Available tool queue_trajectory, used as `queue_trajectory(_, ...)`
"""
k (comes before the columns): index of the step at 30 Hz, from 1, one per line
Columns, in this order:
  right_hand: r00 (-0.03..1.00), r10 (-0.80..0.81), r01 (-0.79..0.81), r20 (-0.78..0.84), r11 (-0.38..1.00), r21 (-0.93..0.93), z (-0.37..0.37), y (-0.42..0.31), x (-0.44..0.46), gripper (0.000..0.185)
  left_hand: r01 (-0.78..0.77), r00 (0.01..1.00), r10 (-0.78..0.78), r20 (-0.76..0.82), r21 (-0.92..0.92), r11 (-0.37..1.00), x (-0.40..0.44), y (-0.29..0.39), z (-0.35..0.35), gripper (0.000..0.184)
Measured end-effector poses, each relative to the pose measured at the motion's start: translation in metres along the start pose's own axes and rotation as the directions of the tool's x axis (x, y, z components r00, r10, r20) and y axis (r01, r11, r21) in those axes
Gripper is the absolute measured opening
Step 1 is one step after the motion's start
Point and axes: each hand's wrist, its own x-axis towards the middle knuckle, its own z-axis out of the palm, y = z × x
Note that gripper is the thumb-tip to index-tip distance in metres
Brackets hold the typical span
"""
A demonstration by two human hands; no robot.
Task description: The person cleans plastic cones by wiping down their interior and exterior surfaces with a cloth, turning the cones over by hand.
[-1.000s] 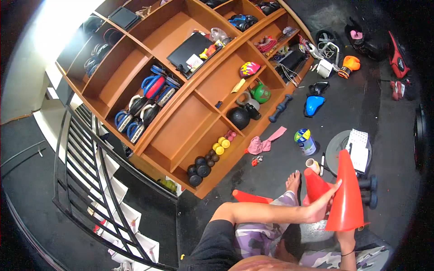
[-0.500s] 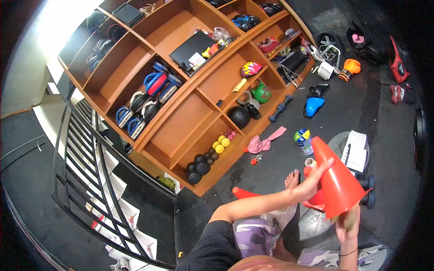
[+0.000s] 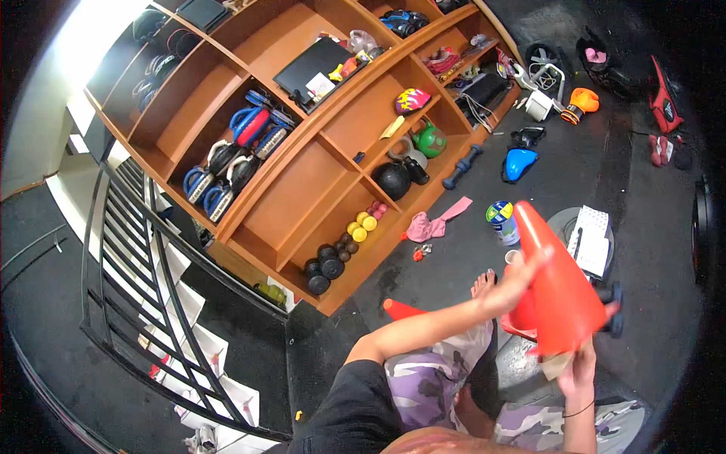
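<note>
A red-orange traffic cone (image 3: 561,291) is tilted in front of me, its narrow end pointing up and away. My left hand (image 3: 518,286) grips the cone's side, its fingers over the surface and slightly blurred. At the wide lower end, my right hand (image 3: 578,372) pinches a flat tan piece (image 3: 557,366) against the rim; its material is unclear. Another red-orange cone part (image 3: 522,316) shows behind my left hand. A further cone tip (image 3: 401,309) pokes out beside my left leg. A pale roll end (image 3: 513,257) is partly hidden by the hand and cone.
A tin with a blue and yellow lid (image 3: 502,219) stands beyond the cone. White papers (image 3: 591,240) lie on a round plate at right, near a dark dumbbell (image 3: 616,310). A wooden shelf (image 3: 302,204) holds kettlebells and dumbbells. A black railing (image 3: 162,303) borders stairs at left.
The cone has shifted slightly up and left in view, and my left hand has slid a little along it. The tan piece in my right hand shows more clearly. The whole view has shifted slightly.
</note>
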Motion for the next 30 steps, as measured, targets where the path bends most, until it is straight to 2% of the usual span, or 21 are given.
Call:
queue_trajectory(2, 0.985, 0.008, -0.014, -0.171, 0.999, -0.038, 0.005, -0.004, 0.005, 0.058, -0.112, 0.993, 0.109, -0.048, -0.066, 0.992, -0.002, 0.017, -0.008, 0.055)
queue_trajectory(3, 0.975, -0.056, 0.031, -0.213, 0.992, -0.123, 0.003, -0.003, 0.007, 0.052, -0.142, 0.99, 0.141, -0.027, -0.055, 0.988, -0.002, 0.014, -0.014, 0.057)
queue_trajectory(6, 0.968, 0.106, -0.104, -0.227, 0.994, 0.022, -0.03, 0.004, 0.004, 0.048, -0.094, 0.991, 0.117, -0.064, 0.287, 0.953, -0.021, 0.012, 0.001, 0.058)
queue_trajectory(7, 0.967, 0.138, -0.126, -0.212, 0.99, 0.068, -0.03, 0.01, 0.0, 0.048, -0.141, 0.989, 0.113, 0.099, 0.352, 0.925, -0.022, 0.011, 0.005, 0.06)
queue_trajectory(8, 0.967, 0.157, -0.132, -0.203, 0.982, 0.133, -0.034, 0.015, -0.006, 0.049, -0.178, 0.981, 0.103, 0.167, 0.54, 0.822, -0.027, 0.013, 0.009, 0.063)
queue_trajectory(10, 0.965, 0.193, -0.144, -0.178, 0.956, 0.257, -0.032, 0.021, -0.015, 0.052, -0.171, 0.961, 0.082, 0.265, 0.334, 0.927, -0.022, 0.005, 0.014, 0.064)
queue_trajectory(11, 0.986, 0.092, -0.067, -0.139, 0.982, 0.178, -0.029, 0.024, -0.018, 0.053, -0.16, 0.969, 0.076, 0.233, 0.364, 0.918, -0.021, 0.005, 0.011, 0.064)
queue_trajectory(13, 0.987, 0.104, -0.07, -0.126, 0.966, 0.247, 0.003, 0.019, -0.013, 0.052, -0.131, 0.983, 0.064, 0.171, 0.417, 0.899, -0.017, 0.011, 0.003, 0.065)
queue_trajectory(14, 0.987, 0.106, -0.069, -0.12, 0.957, 0.281, 0.011, 0.015, -0.008, 0.052, -0.128, 0.989, 0.102, 0.109, 0.267, 0.955, 0.003, -0.026, -0.017, 0.06)
queue_trajectory(16, 0.97, 0.127, -0.07, -0.209, 0.962, 0.263, 0.011, 0.006, 0.002, 0.052, -0.121, 0.981, 0.099, 0.169, 0.127, 0.984, 0.003, 0.003, -0.021, 0.055)
queue_trajectory(17, 0.957, 0.14, -0.074, -0.253, 0.964, 0.255, 0.008, 0.003, 0.003, 0.052, -0.16, 0.978, 0.15, 0.144, 0.058, 0.985, 0.0, 0.009, -0.019, 0.054)
queue_trajectory(20, 0.975, 0.163, -0.13, -0.15, 0.969, 0.213, -0.016, 0.008, 0.003, 0.055, -0.108, 0.992, 0.092, 0.092, 0.194, 0.975, -0.011, 0.007, -0.012, 0.057)
queue_trajectory(21, 0.972, 0.18, -0.136, -0.151, 0.955, 0.262, -0.013, 0.009, 0.0, 0.054, -0.15, 0.988, 0.135, 0.076, 0.24, 0.959, -0.024, 0.016, 0.005, 0.06)
queue_trajectory(22, 0.969, 0.195, -0.14, -0.153, 0.94, 0.311, -0.007, 0.01, -0.004, 0.052, -0.162, 0.986, 0.124, 0.11, 0.485, 0.859, -0.029, 0.017, 0.005, 0.063)
queue_trajectory(23, 0.966, 0.208, -0.142, -0.154, 0.923, 0.357, -0.002, 0.011, -0.006, 0.051, -0.266, 0.96, 0.196, 0.202, 0.422, 0.867, -0.024, 0.01, 0.008, 0.061)
queue_trajectory(24, 0.977, 0.157, -0.108, -0.148, 0.95, 0.292, -0.002, 0.014, -0.007, 0.051, -0.364, 0.918, 0.271, 0.288, 0.347, 0.864, -0.02, 0.007, 0.012, 0.058)
queue_trajectory(26, 0.99, 0.057, -0.038, -0.125, 0.987, 0.155, 0.0, 0.017, -0.009, 0.05, -0.274, 0.948, 0.204, 0.244, 0.303, 0.913, -0.018, 0.012, 0.005, 0.055)
queue_trajectory(28, 0.949, 0.151, -0.063, -0.278, 0.951, 0.302, 0.029, 0.002, -0.003, 0.051, -0.203, 0.971, 0.167, 0.17, 0.219, 0.955, -0.009, 0.006, -0.008, 0.051)
queue_trajectory(29, 0.916, 0.199, -0.061, -0.348, 0.927, 0.371, 0.039, -0.005, -0.001, 0.051, -0.213, 0.964, 0.164, 0.21, 0.236, 0.948, -0.004, 0.0, -0.019, 0.052)
queue_trajectory(30, 0.923, 0.194, -0.065, -0.332, 0.93, 0.362, 0.038, -0.005, -0.001, 0.051, -0.224, 0.954, 0.16, 0.252, 0.253, 0.941, -0.005, 0.005, -0.023, 0.053)
